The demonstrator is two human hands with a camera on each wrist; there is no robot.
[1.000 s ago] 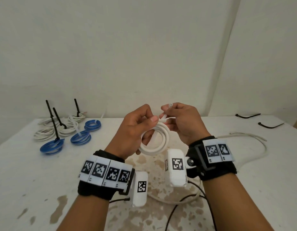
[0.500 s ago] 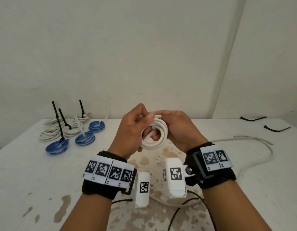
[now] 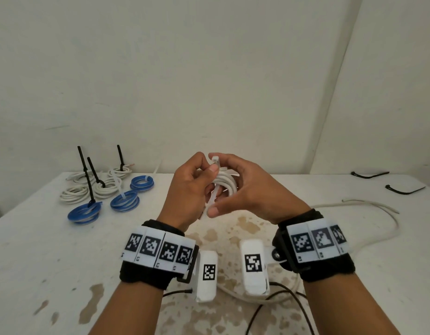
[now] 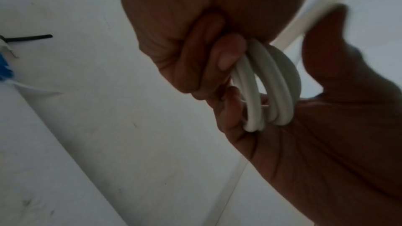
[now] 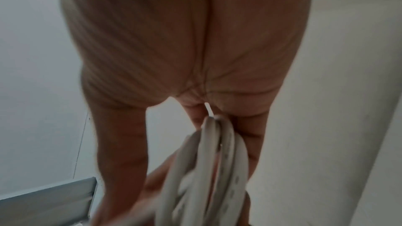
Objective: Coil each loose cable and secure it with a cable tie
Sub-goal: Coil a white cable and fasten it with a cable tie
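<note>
Both hands hold a small white cable coil (image 3: 225, 181) above the middle of the table (image 3: 40, 250). My left hand (image 3: 199, 180) grips the coil's near left side, fingers curled, thumb pressing near the top. My right hand (image 3: 233, 187) curls round the far right side. A white cable tie (image 3: 210, 204) runs over the coil, its head (image 3: 215, 163) at the top under my right fingertip. Its tail hangs down beside my right thumb. The left wrist view shows the coil (image 4: 272, 83) edge-on between both hands. In the right wrist view the coil (image 5: 217, 169) is blurred below my fingers.
Several tied coils lie at the back left, blue ones (image 3: 83, 212) and white ones (image 3: 107, 186), with black tie tails standing up. A loose white cable (image 3: 368, 204) snakes across the right side. Two black cable ties (image 3: 368, 175) lie at the back right. Black leads (image 3: 269, 301) trail near the front edge.
The coil has turned from face-on to nearly edge-on. My right hand has closed round its far side, and the tie's tail now hangs down by my right thumb.
</note>
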